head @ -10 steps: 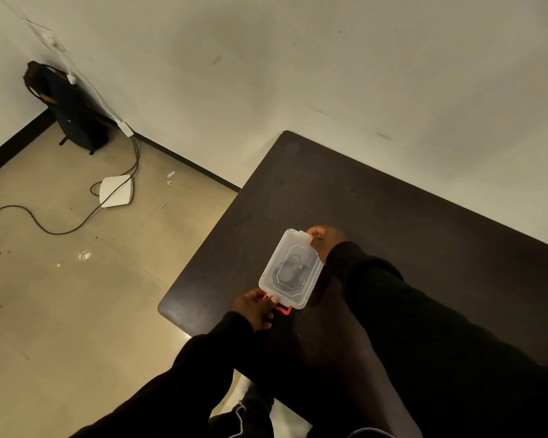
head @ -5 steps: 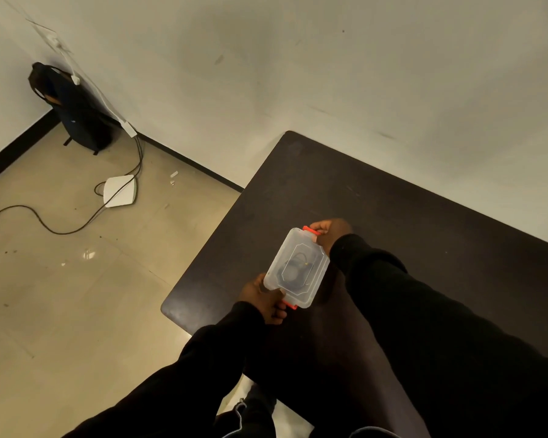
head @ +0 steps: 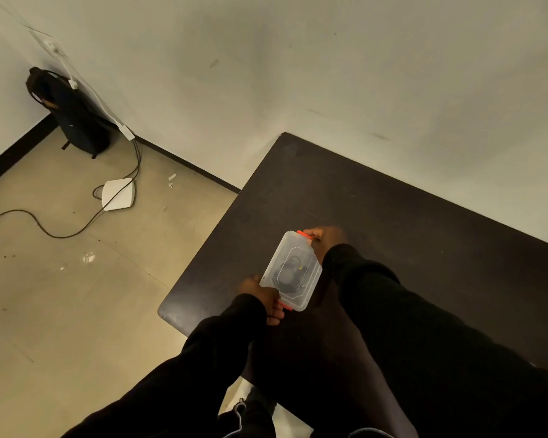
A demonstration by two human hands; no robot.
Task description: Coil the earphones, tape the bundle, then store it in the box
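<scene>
A small clear plastic box (head: pixel 307 294) with its lid on sits near the left corner of the dark table (head: pixel 393 222). Through the lid I see the dark coiled earphones (head: pixel 290 273) inside. An orange clasp (head: pixel 304 233) shows at the far end and another (head: pixel 287 307) at the near end. My left hand (head: pixel 264 298) grips the near end, fingers curled at the near clasp. My right hand (head: pixel 325 240) holds the far end with fingertips on the far clasp; my sleeve hides most of it.
The table's left edge and rounded corner (head: pixel 163 311) lie close to the box. On the floor to the left are a white device (head: pixel 118 194), a black cable (head: pixel 45 229) and a dark bag (head: pixel 73 118) in the corner.
The box has turned a little and shifted toward me. The far orange clasp has come into view under my right fingers, and my left hand has closed tighter on the near end.
</scene>
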